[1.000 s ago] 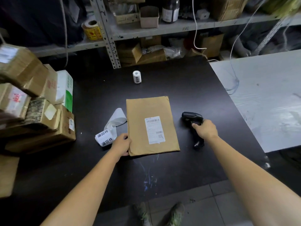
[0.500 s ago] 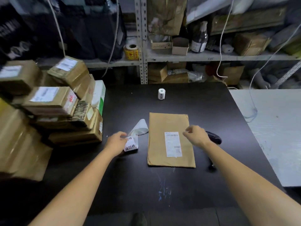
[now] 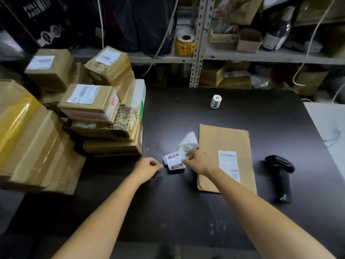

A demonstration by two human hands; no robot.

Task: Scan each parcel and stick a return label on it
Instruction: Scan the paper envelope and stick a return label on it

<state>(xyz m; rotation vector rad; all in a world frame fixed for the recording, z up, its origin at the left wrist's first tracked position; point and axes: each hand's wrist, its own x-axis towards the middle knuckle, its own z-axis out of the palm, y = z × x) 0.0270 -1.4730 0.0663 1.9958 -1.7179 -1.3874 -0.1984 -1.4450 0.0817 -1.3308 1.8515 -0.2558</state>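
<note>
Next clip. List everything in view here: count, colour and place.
envelope parcel: one, brown, flat on the table, centre-right
shipping label: one, white, on the envelope parcel
return-label roll: one, white with black print, left of the envelope parcel
spare roll: one, white, upright, far side of the table
scanner: one, black, lying right of the envelope parcel
cardboard boxes: several, brown, stacked at left
sticker roll: one, yellow, on the shelf
bottle: one, dark, on the shelf at right
table: one, black
left hand: at the return-label roll's left end, grip unclear
right hand: pinching the roll's strip
</note>
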